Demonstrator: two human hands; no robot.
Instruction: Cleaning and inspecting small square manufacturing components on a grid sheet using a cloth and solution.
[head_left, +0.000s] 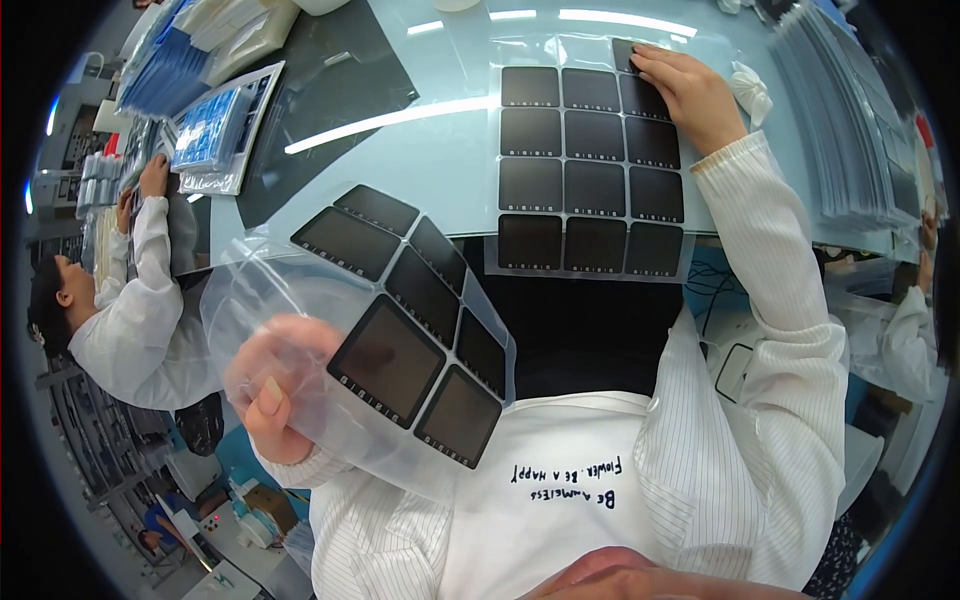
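the left hand (272,398) was curled shut on a clear film sheet (400,300) carrying dark square panels, held up in front of the chest and tilted; the film itself blurred the fingers behind it, so only the thumb showed plainly. the sheet's far edge reached toward the glass table (400,150), though whether it touched could not be told. the right hand (690,95) lay palm down with fingers stretched flat, pressing on the top right corner of a second sheet of dark squares (590,170) lying on the table; it covered most of the corner square, and nothing was gripped. this sheet's near row hung past the table edge. a stack of clear sleeves (840,130) at the right bent toward the rim, hard to make out. at far left another person's sleeve (150,260) reached toward blue trays (210,130).
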